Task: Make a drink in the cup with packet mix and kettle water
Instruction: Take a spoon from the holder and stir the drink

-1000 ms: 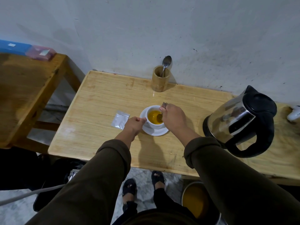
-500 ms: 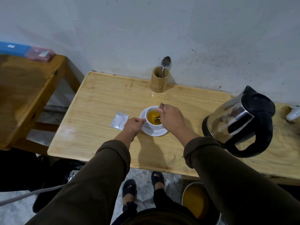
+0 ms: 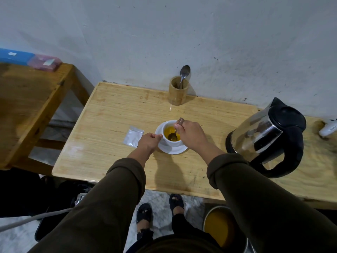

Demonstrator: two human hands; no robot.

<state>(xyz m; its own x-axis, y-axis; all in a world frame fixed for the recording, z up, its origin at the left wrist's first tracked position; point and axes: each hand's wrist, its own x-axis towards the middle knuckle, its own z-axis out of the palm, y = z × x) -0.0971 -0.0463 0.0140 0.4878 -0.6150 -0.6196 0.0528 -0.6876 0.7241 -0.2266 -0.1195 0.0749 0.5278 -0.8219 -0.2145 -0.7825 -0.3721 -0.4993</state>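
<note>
Your spoon (image 3: 173,136) sits in the cup (image 3: 171,141).
Right hand (image 3: 191,134) grips it; left hand (image 3: 149,141) pinches the cup's side.

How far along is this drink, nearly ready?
Nearly. Done: the packet lies flat beside the saucer, the kettle stands back on the table, and the cup holds yellow liquid. In hand: the right hand stirs with a spoon while the left hand steadies the cup. Left: lifting the spoon out.
</note>
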